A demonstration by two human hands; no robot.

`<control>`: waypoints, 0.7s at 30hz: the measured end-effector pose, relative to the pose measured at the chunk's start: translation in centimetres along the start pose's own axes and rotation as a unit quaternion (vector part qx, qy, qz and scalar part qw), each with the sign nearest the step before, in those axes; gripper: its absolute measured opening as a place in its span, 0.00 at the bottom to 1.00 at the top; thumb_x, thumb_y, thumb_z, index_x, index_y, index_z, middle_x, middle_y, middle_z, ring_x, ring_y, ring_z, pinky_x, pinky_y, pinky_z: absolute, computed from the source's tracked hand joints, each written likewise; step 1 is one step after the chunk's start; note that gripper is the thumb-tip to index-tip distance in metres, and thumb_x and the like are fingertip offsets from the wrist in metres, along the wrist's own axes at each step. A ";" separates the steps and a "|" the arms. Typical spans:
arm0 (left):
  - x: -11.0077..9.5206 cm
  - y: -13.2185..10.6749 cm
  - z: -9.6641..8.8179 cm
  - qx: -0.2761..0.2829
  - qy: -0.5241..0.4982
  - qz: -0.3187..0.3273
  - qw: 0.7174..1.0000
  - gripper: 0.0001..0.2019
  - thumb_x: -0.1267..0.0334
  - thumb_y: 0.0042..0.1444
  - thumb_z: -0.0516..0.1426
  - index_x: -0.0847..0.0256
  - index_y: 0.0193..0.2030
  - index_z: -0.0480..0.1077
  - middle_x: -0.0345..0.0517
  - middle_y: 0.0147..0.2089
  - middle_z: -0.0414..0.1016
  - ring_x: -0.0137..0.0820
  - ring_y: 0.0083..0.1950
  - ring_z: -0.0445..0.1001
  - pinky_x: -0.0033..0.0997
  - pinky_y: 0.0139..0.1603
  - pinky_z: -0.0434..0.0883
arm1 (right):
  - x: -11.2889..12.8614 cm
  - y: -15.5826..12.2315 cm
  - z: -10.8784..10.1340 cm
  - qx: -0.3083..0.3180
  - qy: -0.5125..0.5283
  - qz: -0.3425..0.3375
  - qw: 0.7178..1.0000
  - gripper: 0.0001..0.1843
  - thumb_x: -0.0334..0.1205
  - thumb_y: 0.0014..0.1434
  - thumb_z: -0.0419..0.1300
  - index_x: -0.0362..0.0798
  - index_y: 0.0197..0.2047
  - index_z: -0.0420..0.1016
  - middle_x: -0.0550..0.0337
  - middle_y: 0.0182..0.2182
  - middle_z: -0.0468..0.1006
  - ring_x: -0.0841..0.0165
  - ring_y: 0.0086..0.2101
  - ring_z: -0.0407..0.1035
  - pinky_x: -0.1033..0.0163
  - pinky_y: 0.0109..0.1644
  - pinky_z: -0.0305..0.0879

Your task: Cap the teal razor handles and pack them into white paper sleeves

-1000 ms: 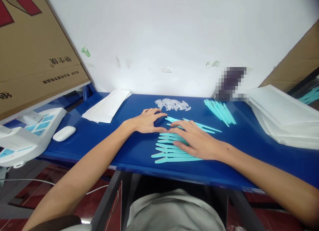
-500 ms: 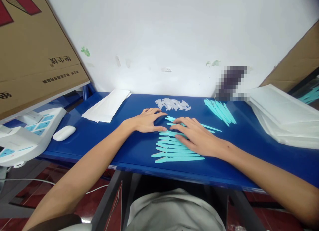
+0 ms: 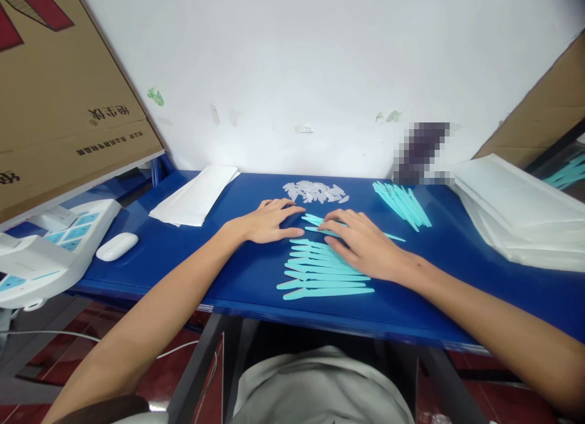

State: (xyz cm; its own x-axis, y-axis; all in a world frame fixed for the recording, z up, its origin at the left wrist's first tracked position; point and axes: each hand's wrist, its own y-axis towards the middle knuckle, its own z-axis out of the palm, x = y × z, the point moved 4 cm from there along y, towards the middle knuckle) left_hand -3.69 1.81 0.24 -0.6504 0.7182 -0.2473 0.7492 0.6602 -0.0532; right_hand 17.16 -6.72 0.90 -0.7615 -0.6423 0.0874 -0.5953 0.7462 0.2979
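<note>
A row of several teal plastic sticks (image 3: 320, 276) lies side by side on the blue table (image 3: 219, 259), near its front edge. My right hand (image 3: 361, 241) rests flat on the far end of that row, fingers spread over two loose teal sticks (image 3: 315, 220). My left hand (image 3: 269, 220) lies open just left of it, fingertips close to the same loose sticks. Behind the hands sits a small heap of clear plastic caps (image 3: 315, 191). A second bundle of teal sticks (image 3: 402, 203) lies at the back right.
A stack of white bags (image 3: 516, 211) fills the right end of the table, a folded white sheet (image 3: 196, 194) the back left. A white mouse (image 3: 117, 245) and a white device (image 3: 41, 247) sit at the left under a cardboard box (image 3: 59, 95). A wall stands behind.
My right hand has slid away from me along the row of sticks, uncovering more of the near ones. The left hand has barely moved.
</note>
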 end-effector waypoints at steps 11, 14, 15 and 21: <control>-0.1 0.1 -0.2 -0.023 -0.001 0.005 1.000 0.33 0.37 0.69 0.41 0.51 0.73 0.57 0.51 0.72 0.59 0.49 0.71 0.57 0.55 0.70 0.52 | -3.0 -0.2 -0.3 -0.020 -0.078 0.077 0.994 0.15 0.43 0.69 0.55 0.47 0.42 0.81 0.48 0.51 0.76 0.54 0.48 0.69 0.48 0.49 0.64; -0.1 0.2 -0.1 -0.028 0.000 0.009 1.000 0.33 0.38 0.70 0.40 0.52 0.73 0.58 0.51 0.72 0.60 0.48 0.70 0.59 0.54 0.69 0.53 | -3.1 -0.2 -0.4 -0.015 -0.075 0.088 0.993 0.15 0.45 0.68 0.56 0.46 0.43 0.82 0.48 0.51 0.76 0.54 0.48 0.70 0.48 0.49 0.65; 0.0 0.2 -0.1 -0.029 0.001 0.010 1.000 0.33 0.38 0.70 0.39 0.52 0.72 0.58 0.51 0.71 0.60 0.47 0.70 0.59 0.54 0.69 0.53 | -3.2 -0.2 -0.3 -0.013 -0.071 0.088 0.993 0.15 0.45 0.67 0.57 0.46 0.43 0.82 0.49 0.51 0.76 0.54 0.48 0.70 0.48 0.50 0.65; -0.1 0.5 0.1 -0.044 0.015 0.007 0.999 0.32 0.38 0.70 0.39 0.52 0.71 0.60 0.52 0.70 0.63 0.48 0.69 0.61 0.54 0.68 0.55 | -3.3 -0.1 0.1 -0.004 -0.035 0.088 0.996 0.13 0.43 0.67 0.58 0.49 0.40 0.83 0.51 0.50 0.78 0.55 0.48 0.70 0.49 0.49 0.65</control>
State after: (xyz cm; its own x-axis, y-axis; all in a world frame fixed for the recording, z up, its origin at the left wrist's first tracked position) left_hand -3.26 1.99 0.16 -0.6447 0.7329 -0.2174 0.7452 0.6659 0.0349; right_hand 19.73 -4.66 0.48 -0.8698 -0.4880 0.0726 -0.4493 0.8442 0.2924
